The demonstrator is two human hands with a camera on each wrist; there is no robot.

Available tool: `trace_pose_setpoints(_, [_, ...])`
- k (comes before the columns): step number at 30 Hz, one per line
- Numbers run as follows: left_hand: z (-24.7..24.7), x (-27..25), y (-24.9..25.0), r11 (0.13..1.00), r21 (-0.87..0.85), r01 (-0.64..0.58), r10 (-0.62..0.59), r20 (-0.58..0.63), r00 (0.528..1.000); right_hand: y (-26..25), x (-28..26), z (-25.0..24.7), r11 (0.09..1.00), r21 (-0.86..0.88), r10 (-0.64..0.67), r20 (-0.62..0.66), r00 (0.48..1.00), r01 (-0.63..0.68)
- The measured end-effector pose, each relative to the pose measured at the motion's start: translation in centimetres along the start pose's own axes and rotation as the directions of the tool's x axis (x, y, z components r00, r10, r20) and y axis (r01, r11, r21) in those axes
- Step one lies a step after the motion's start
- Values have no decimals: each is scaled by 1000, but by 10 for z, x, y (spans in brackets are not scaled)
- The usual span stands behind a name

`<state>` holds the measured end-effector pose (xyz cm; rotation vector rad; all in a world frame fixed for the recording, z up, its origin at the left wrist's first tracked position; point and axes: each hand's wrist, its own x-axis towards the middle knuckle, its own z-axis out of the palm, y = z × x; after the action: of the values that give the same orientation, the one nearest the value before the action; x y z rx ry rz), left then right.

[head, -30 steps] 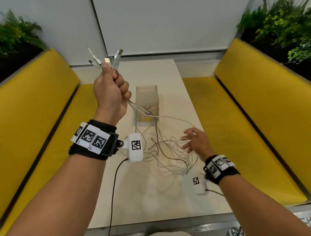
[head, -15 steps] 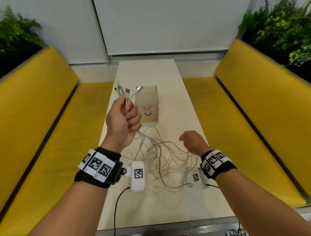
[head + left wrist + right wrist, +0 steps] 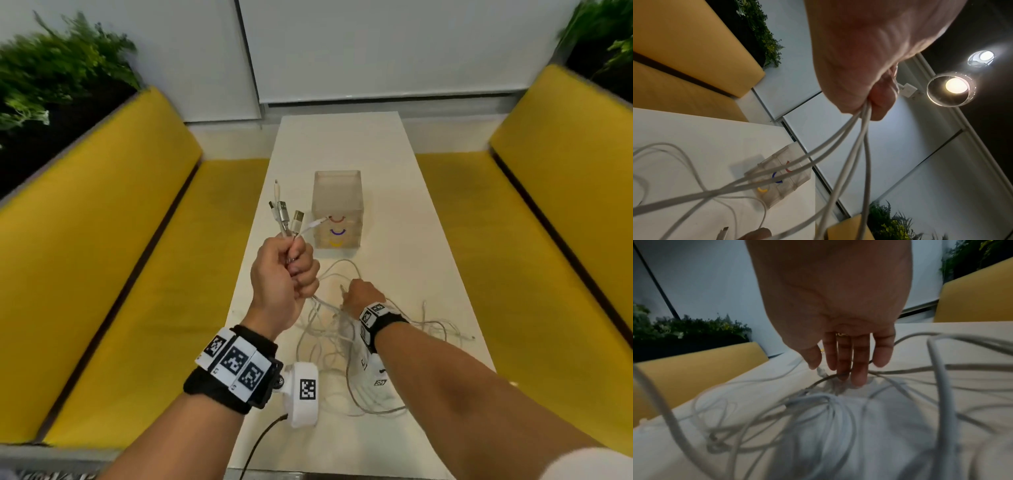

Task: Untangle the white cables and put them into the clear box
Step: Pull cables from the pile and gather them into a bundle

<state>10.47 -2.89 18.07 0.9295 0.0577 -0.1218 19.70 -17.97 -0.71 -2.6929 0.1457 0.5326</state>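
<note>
My left hand (image 3: 297, 271) is raised above the white table (image 3: 387, 212) and grips a bundle of white cable ends. Their plugs (image 3: 285, 215) stick up out of the fist, just left of the clear box (image 3: 337, 192). In the left wrist view the held cables (image 3: 857, 146) run down from the fist (image 3: 877, 97) toward the table, in front of the box (image 3: 781, 177). The cable tangle (image 3: 337, 346) lies on the table nearer to me. My right hand (image 3: 346, 298) reaches down into it, its straight fingers (image 3: 858, 369) touching the strands (image 3: 824, 404).
Yellow benches (image 3: 113, 260) (image 3: 534, 240) flank the narrow table on both sides. Green plants (image 3: 58, 72) stand behind the left bench. The box shows red, blue and yellow marks (image 3: 336, 232). A black cord (image 3: 260, 442) trails off the near table edge.
My left hand came down from high up with the cable ends, stopping just left of the box. My right hand moved left into the tangle, and loops now spread to the right.
</note>
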Motion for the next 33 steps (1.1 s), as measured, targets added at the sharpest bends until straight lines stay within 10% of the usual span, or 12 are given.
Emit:
trace_pose_setpoints(7, [-3,18,-7,996,84,-41,44,-35,998,5,0,13,994,-99,38,12,999,-37])
trace_pose_setpoints(11, [-12,28,-9,990,131,-57,72,-112,991,8,-4,0,967,251,44,30,999,-50])
trace_pose_setpoints(16, [-23,41,-10,964,252,-81,131,-185,974,5,-40,-40,717,682,-77,-127,989,143])
trace_pose_setpoints(27, [6,35,-31,852,510,-121,179,-66,982,-36,-126,-143,385,836,-273,-301,914,390])
trace_pose_setpoints(33, [32,30,-34,839,492,-233,256,21,966,-49,-142,-147,487,730,-245,-412,878,479])
